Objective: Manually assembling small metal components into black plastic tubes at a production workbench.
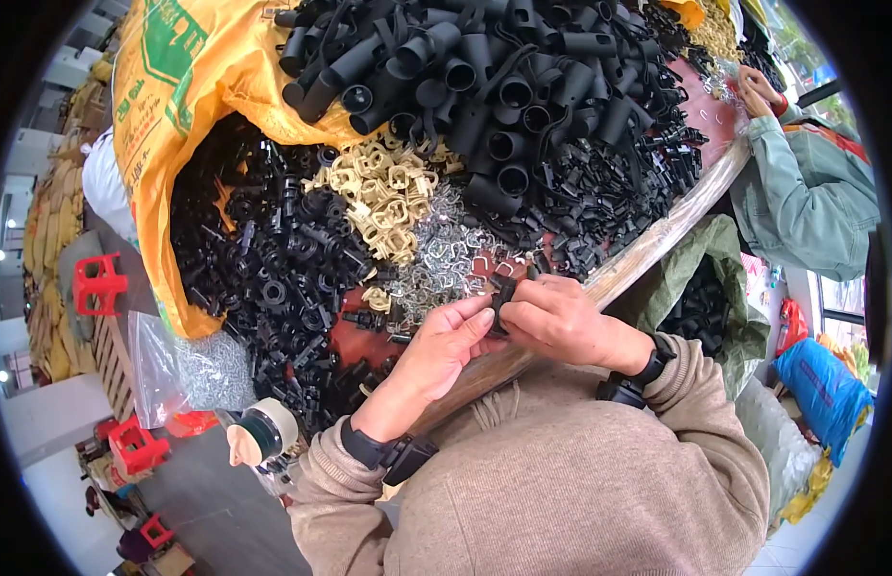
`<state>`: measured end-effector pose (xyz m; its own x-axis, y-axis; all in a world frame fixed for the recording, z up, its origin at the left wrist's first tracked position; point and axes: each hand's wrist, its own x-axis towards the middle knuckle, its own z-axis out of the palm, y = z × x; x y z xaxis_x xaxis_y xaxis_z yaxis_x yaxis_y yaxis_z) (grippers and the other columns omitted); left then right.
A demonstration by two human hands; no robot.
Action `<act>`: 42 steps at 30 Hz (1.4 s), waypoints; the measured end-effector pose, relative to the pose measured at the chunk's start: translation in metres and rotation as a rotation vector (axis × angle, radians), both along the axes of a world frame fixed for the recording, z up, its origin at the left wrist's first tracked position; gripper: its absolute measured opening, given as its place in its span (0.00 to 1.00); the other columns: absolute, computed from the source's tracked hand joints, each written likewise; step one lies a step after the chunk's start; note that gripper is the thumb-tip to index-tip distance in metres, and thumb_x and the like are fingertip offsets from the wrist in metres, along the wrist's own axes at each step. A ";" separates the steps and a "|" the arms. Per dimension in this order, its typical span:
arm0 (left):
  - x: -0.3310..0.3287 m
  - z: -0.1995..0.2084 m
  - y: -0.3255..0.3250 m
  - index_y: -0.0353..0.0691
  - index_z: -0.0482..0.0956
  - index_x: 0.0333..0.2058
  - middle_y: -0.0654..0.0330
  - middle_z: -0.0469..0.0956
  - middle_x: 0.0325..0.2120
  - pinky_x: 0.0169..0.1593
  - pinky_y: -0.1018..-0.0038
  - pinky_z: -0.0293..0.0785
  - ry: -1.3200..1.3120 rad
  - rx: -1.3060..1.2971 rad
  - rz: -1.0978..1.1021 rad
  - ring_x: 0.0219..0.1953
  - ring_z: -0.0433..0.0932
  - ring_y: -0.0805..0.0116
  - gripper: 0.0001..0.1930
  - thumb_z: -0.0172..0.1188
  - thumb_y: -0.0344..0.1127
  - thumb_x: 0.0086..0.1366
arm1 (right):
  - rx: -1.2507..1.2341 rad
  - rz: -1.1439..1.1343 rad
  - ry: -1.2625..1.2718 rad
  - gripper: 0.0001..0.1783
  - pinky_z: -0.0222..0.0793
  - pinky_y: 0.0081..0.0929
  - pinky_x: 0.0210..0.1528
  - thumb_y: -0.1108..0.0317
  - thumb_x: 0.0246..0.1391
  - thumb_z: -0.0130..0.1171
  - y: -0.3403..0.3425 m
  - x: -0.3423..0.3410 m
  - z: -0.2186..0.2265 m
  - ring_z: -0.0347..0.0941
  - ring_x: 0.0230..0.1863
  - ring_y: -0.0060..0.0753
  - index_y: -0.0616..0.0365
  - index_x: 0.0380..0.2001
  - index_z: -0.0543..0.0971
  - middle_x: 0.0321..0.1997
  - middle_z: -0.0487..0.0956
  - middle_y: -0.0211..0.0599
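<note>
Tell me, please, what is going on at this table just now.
Someone in a beige sweater holds a small black part near the wooden edge, the left grip and right grip meeting at it. Just beyond lie silver metal loops, cream-coloured pieces and a heap of black tubes, with loose black pieces to the left. At the upper right, a co-worker in a green jacket is at the same table.

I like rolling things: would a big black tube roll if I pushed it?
A black tube would probably roll, since its sides look round, but crowded neighbours might block it. It may feel light for its size, as its open end looks hollow.
</note>
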<state>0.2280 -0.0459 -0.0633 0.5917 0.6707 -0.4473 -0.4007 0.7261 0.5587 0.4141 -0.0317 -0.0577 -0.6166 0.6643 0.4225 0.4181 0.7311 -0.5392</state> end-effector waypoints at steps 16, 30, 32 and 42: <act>-0.004 -0.023 -0.008 0.34 0.65 0.48 0.64 0.70 0.41 0.45 0.79 0.69 -0.006 -0.013 -0.054 0.41 0.70 0.78 0.16 0.48 0.32 0.62 | -0.338 -0.047 0.040 0.05 0.63 0.29 0.20 0.78 0.34 0.58 -0.002 -0.012 -0.009 0.67 0.20 0.37 0.59 0.19 0.72 0.19 0.68 0.35; -0.025 -0.020 -0.001 0.30 0.64 0.46 0.52 0.71 0.40 0.45 0.75 0.72 -0.259 -0.104 0.044 0.41 0.74 0.62 0.17 0.51 0.32 0.59 | -0.335 -0.150 0.084 0.09 0.64 0.29 0.24 0.71 0.38 0.58 0.016 -0.009 -0.013 0.68 0.24 0.37 0.57 0.28 0.74 0.24 0.70 0.36; -0.027 -0.020 -0.004 0.30 0.64 0.46 0.52 0.71 0.40 0.45 0.75 0.72 -0.257 -0.110 0.062 0.41 0.74 0.62 0.17 0.51 0.32 0.59 | -0.137 -0.154 -0.127 0.12 0.63 0.30 0.27 0.69 0.39 0.58 0.022 -0.014 -0.024 0.68 0.26 0.37 0.57 0.32 0.72 0.27 0.69 0.35; -0.031 -0.026 -0.016 0.32 0.65 0.47 0.51 0.72 0.40 0.47 0.72 0.71 -0.242 -0.085 0.199 0.43 0.73 0.61 0.18 0.52 0.32 0.59 | -0.104 -0.141 -0.294 0.15 0.61 0.31 0.29 0.66 0.35 0.58 0.020 -0.018 -0.042 0.68 0.29 0.36 0.56 0.30 0.70 0.28 0.68 0.35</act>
<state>0.1972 -0.0619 -0.0898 0.5491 0.7501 -0.3686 -0.6532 0.6603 0.3706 0.3966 -0.0114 -0.0993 -0.6011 0.7818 0.1658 0.6594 0.6024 -0.4498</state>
